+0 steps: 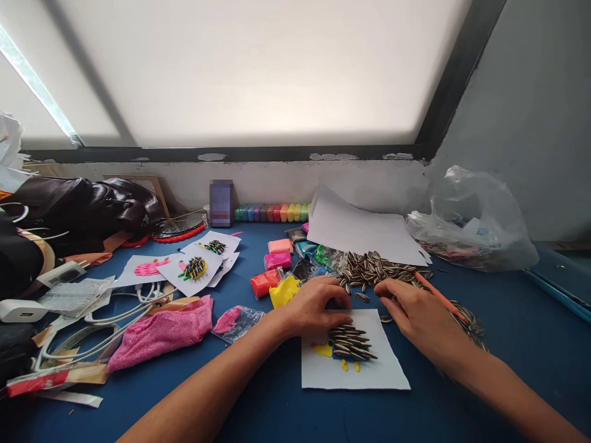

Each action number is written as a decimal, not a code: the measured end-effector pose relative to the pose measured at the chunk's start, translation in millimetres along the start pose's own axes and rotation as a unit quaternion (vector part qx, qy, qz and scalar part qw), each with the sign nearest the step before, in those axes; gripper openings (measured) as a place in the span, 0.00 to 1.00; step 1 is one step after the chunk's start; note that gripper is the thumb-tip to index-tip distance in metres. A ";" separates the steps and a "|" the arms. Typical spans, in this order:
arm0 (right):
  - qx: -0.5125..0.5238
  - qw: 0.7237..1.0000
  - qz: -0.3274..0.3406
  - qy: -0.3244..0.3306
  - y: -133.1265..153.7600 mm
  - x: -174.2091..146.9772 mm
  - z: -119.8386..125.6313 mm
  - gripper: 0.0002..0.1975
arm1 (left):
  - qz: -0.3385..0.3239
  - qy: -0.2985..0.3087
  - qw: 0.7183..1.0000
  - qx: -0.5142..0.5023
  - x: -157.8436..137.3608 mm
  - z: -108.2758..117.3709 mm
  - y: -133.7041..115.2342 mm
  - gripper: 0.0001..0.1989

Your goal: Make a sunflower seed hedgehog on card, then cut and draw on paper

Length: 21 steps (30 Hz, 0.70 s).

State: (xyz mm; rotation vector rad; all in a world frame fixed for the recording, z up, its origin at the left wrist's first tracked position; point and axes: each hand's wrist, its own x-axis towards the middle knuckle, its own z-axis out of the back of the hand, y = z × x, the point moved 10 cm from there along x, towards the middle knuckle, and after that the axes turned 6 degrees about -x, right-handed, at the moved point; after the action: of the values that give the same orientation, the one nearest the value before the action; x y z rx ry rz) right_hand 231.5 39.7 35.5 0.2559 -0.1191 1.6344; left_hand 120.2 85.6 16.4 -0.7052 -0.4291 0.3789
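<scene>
A white paper square (388,372) lies in front of me, bearing a figure of yellow and blue clay stuck with rows of sunflower seeds (353,343). My left hand (318,306) rests at the paper's upper left, fingers curved and thumb apart from them, close to the figure's top edge. My right hand (413,311) is off the paper's right side, near the loose pile of sunflower seeds (376,269). Its thumb and fingers are drawn together; whatever may be between the tips is too small to make out. One seed (386,319) lies beside the paper.
Behind my left hand are clay packets, one yellow (285,291), one red (266,282). White sheets (360,227) and a plastic bag (471,227) stand at the back. Finished-looking seed cards (190,271), a pink cloth (166,332) and cables (99,355) lie left. An orange stick (441,295) crosses the seeds.
</scene>
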 end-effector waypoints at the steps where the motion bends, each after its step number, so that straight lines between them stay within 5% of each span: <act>1: -0.002 1.000 -0.004 -0.005 -2.0 -0.6 0.1 0.08 | 0.000 0.000 1.000 0.001 0.0 -0.1 0.1 0.07; 21: -0.172 0.983 0.066 -0.006 21.0 17.6 -11.7 0.09 | 0.011 0.004 1.000 -0.001 -0.2 0.1 -1.3 0.07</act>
State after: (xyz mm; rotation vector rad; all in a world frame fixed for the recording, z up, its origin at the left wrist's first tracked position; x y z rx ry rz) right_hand 208.4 57.8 30.0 -0.0078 -0.4306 1.7110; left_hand 120.3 84.6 17.3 -0.7134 -0.4141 0.3956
